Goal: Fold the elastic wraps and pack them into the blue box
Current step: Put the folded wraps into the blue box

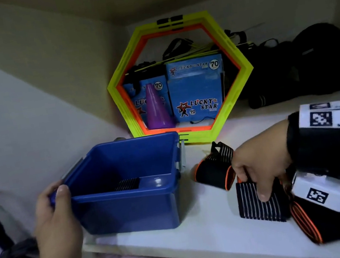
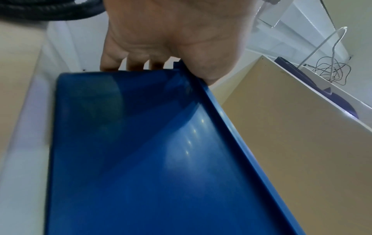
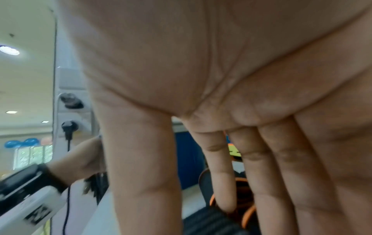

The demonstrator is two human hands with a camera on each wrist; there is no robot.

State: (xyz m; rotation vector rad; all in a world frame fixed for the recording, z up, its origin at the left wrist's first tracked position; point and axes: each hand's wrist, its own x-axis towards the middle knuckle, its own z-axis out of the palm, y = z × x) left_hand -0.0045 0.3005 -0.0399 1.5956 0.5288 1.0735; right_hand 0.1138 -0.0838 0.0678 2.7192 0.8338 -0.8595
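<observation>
The open blue plastic box (image 1: 130,194) sits at the white shelf's (image 1: 205,235) front left corner, one ribbed black wrap (image 1: 127,184) on its floor. The left hand (image 1: 53,218) grips the box's left rim, thumb over the edge. The right hand (image 1: 261,167) pinches a folded black striped elastic wrap (image 1: 258,206) near the front edge. Two orange-trimmed black wraps lie beside it: one (image 1: 214,171) toward the box, one (image 1: 329,223) at the right.

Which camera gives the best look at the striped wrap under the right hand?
The head view: the striped wrap lies on the shelf in full, the right hand pinching its top edge. The right wrist view shows only a blurred corner below the fingers; the left wrist view shows none.
</observation>
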